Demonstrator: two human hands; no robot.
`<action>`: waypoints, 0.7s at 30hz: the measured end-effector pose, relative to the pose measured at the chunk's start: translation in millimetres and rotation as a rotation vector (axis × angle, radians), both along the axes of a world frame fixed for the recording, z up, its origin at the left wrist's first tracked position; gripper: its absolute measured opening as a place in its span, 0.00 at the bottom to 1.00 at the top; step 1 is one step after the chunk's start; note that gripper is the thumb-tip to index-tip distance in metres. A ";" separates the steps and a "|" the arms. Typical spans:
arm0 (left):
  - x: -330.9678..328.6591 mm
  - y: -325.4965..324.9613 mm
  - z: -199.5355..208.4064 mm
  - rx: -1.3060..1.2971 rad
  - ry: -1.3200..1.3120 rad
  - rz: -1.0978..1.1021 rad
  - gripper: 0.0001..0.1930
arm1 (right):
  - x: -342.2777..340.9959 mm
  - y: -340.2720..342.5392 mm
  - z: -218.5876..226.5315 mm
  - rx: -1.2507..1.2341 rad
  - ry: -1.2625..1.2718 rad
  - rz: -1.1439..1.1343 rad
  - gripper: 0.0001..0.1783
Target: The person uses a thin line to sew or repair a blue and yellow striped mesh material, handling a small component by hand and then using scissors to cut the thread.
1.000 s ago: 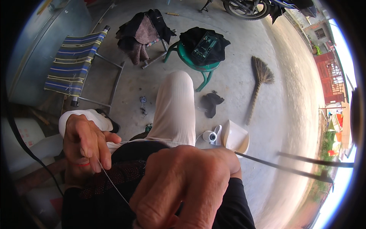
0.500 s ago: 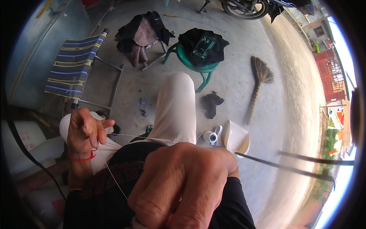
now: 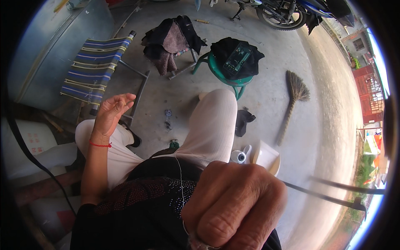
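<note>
My right hand (image 3: 239, 204) is a closed fist close in front of me, large in the view. A thin white thread (image 3: 181, 177) runs from under this fist over my black top to my lap; the fist appears to grip it, though the fingertips are hidden. My left hand (image 3: 113, 111), with a red string bracelet (image 3: 100, 144) at the wrist, is raised above my left knee. Its thumb and forefinger come together in a pinch. Whether anything fine sits between those fingertips is too small to tell. My light trousers (image 3: 212, 125) show below the black top.
Ahead stand a striped folding stool (image 3: 89, 73), a cloth-draped stool (image 3: 173, 41) and a green stool (image 3: 212, 66) bearing black cloth and a phone (image 3: 238, 57). On the right lie a broom (image 3: 291, 104), a white dustpan (image 3: 266, 155) and a white round thing (image 3: 238, 156). A motorcycle (image 3: 287, 16) stands beyond.
My left hand has moved up and away from my body, and the thread stretched from it no longer shows there. My right fist has shifted right and down. The whole view has turned slightly.
</note>
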State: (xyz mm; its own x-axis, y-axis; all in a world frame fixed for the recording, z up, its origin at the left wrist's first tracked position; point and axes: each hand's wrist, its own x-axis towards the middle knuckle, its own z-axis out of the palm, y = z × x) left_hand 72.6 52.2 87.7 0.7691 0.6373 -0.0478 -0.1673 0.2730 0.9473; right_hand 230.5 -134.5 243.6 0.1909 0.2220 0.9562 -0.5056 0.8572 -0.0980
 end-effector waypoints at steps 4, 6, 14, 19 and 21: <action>-7.1 40.4 -48.5 0.014 0.160 0.107 0.07 | -1.1 -9.8 8.9 -0.089 -0.031 -0.063 0.05; -9.8 58.9 -68.6 -0.014 0.233 0.151 0.06 | 2.8 -16.2 16.3 -0.274 -0.073 -0.015 0.09; 12.4 88.6 -80.8 0.001 0.352 0.097 0.10 | -0.4 -4.7 20.3 -0.467 -0.148 0.005 0.14; 28.6 89.3 -77.6 0.044 0.324 -0.014 0.12 | 1.8 17.8 15.5 -0.399 -0.271 -0.012 0.15; 31.1 85.9 -79.9 0.069 0.368 -0.057 0.12 | -0.5 25.0 14.2 -0.387 -0.306 -0.008 0.15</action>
State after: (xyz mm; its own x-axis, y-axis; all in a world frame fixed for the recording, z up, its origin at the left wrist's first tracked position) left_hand 103.6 138.1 7.8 0.7428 0.6055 -0.2858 0.2007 0.2059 0.9578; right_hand 229.9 -109.5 257.8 -0.0822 0.5717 0.8164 -0.3972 0.7325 -0.5529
